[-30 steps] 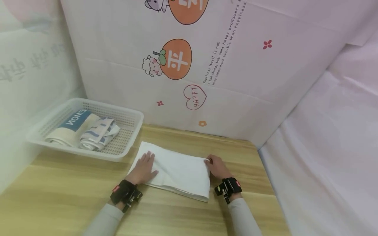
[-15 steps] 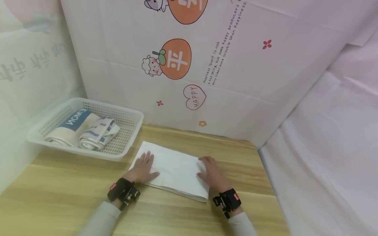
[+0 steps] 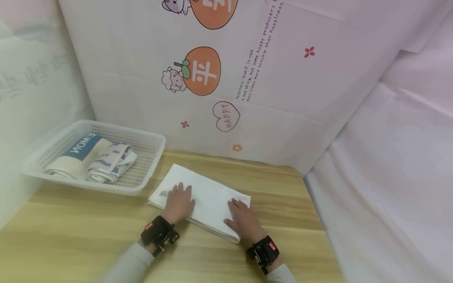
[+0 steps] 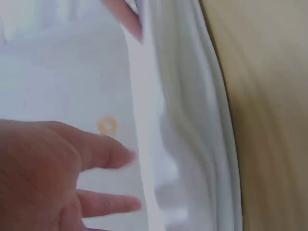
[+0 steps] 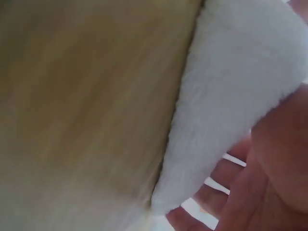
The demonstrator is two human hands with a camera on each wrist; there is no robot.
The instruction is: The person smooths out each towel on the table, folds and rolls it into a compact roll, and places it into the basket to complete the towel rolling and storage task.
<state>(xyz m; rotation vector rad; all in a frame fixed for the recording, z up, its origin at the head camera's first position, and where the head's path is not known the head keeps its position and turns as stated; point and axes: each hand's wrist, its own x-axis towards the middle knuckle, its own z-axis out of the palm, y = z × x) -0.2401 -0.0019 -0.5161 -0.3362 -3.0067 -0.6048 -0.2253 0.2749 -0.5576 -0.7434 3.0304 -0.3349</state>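
A folded white towel [image 3: 209,188] lies at a slant on the wooden table, its several layers showing along the near edge in the left wrist view. On the towel's left part rests my left hand [image 3: 179,202], fingers extended. A small grey patch shows on the towel just left of that hand. My right hand [image 3: 245,221] lies over the right end with its fingers spread. Up close, the right wrist view has the towel's fluffy side [image 5: 236,82] beside my palm, fingers reaching behind its edge.
A white plastic basket [image 3: 148,173] stands at the back left. Inside are a rolled cream and blue towel [image 3: 79,153] and a striped towel roll [image 3: 109,162]. A printed cloth wall [image 3: 276,129] closes off the back, and white cloth [image 3: 385,196] hangs at the right.
My right hand has let go of the towel's far right corner and moved left onto the towel. My left hand has slid right. The towel has turned clockwise. The head view has shifted slightly.
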